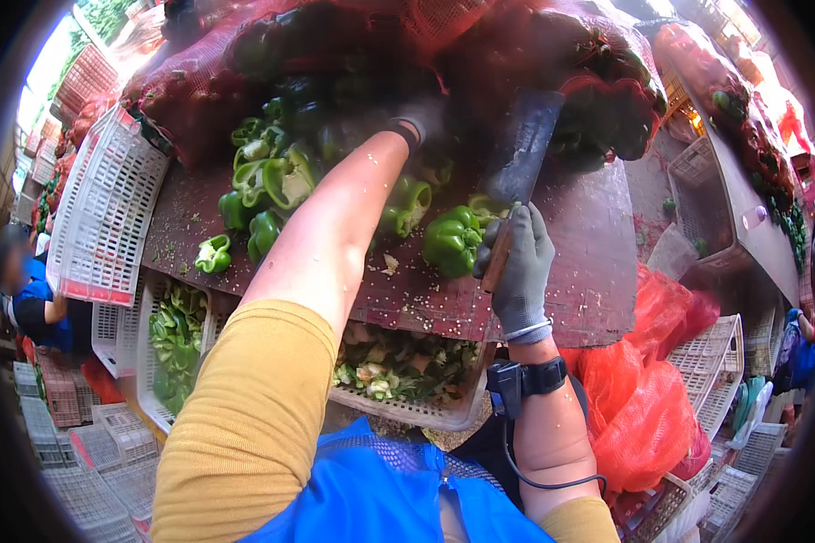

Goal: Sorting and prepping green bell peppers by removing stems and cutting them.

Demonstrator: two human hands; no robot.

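My right hand (524, 261), in a grey glove, is closed around the wooden handle of a cleaver (526, 146), its broad dark blade pointing away from me over the table (584, 292). Beside that hand, on its left, lies a whole green bell pepper (451, 241). My left arm reaches to the far side of the table; the hand beyond the wristband is lost in haze and shadow, so its grip does not show. Cut green peppers (288, 180) lie left of the forearm, and another cut piece (213, 254) is near the table's left edge. Pale seeds are scattered about.
Red mesh sacks of peppers (197, 88) line the far side. Below the near edge stands a plastic crate (407, 413) of scraps; another crate (151, 366) holds cut peppers. An upturned white crate (109, 210) is at left, red mesh bags (642, 407) at right. People stand at both sides.
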